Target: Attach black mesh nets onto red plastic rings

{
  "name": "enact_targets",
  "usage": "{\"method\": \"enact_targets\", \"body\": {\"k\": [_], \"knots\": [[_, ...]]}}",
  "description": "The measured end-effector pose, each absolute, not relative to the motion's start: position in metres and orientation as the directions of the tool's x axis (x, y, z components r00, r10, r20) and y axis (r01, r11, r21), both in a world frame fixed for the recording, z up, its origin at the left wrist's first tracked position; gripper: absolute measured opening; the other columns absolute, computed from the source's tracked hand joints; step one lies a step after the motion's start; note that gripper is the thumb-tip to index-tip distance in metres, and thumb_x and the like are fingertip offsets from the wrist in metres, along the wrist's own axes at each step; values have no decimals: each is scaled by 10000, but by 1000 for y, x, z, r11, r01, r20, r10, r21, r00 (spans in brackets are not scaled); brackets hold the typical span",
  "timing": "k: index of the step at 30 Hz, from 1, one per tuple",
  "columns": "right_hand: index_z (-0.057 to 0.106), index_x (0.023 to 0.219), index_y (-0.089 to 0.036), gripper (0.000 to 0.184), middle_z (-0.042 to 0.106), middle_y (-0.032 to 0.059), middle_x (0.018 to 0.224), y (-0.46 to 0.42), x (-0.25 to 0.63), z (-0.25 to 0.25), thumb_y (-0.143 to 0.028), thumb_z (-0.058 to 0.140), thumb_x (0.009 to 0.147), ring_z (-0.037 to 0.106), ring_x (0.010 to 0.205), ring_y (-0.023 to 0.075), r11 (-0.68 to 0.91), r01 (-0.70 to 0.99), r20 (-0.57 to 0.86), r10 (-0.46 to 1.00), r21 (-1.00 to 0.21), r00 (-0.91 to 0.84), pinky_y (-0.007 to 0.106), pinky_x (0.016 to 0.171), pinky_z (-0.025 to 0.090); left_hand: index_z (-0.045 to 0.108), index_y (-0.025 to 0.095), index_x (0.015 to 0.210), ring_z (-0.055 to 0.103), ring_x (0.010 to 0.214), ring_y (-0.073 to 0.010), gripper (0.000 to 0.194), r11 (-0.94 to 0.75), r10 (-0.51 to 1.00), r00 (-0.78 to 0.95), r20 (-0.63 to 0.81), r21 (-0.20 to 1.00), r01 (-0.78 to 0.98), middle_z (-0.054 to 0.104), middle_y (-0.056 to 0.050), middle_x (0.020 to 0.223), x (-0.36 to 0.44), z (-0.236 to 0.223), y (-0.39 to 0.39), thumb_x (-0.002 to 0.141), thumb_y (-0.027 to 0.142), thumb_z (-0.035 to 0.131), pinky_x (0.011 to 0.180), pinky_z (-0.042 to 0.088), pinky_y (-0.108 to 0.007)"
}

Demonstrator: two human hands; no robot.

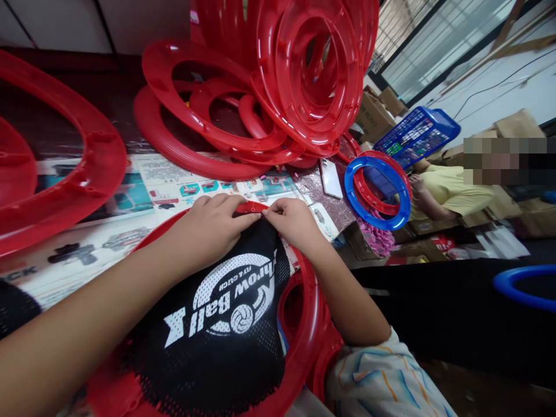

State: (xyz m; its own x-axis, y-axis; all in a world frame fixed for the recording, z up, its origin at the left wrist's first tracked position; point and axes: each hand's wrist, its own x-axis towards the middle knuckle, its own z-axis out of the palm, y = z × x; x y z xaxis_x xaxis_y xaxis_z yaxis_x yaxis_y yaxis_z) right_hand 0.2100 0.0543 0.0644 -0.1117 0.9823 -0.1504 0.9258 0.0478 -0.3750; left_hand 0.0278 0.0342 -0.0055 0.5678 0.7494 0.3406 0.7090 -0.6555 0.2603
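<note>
A black mesh cloth point(174, 370) with white "Throw Ball" print lies over a red plastic ring point(310, 324) in front of me. At the far side of this ring, my left hand point(212, 223) pinches the cloth's edge between thumb and finger, its other fingers resting by the rim. Close beside it, my right hand point(291, 220) is closed in a pinch on the same edge of the cloth. The two hands almost meet at the fingertips. Whether the edge is hooked onto the ring there is hidden by the fingers.
Red rings point(313, 75) pile up at the back, and more red rings point(99, 150) lie left. A phone point(331, 178) rests on the printed table sheet point(169, 191). Blue ring point(402, 191) hangs near the table edge. Beyond are a co-worker in a yellow shirt point(456, 188) and a blue basket point(417, 136).
</note>
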Motion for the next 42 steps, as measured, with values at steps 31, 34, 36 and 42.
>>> {"method": "enact_targets", "body": {"k": [31,34,36,42], "knots": [[673,835,-141,193,672,85,811,5,187,59,-212,517,923,595,777,198,295,946,-85,948,-136,-307,297,693,413,699,184,968,590,1104,-264,377,-525,829,536,158,549,650,655,-121,1154,15,14,51,836,246,351,985,474,-425],[651,808,-157,99,645,23,702,10,192,62,-207,581,858,569,659,151,115,910,-143,972,-399,-186,262,626,389,703,185,919,609,1039,-246,341,-482,841,524,132,623,616,658,-103,1120,16,12,50,835,284,387,948,487,-404],[655,868,-157,74,630,-10,656,14,195,63,-178,606,818,561,610,128,23,845,-214,963,-534,-162,243,594,376,702,191,905,611,1007,-243,313,-450,859,499,115,635,628,659,-96,1085,16,14,49,834,303,418,946,483,-409],[686,750,-164,202,598,-12,609,17,198,68,-309,619,873,547,603,123,7,832,-246,954,-554,-172,235,564,343,691,215,875,606,978,-247,251,-359,915,394,86,619,699,653,-90,1033,19,17,48,839,325,469,932,471,-423]]}}
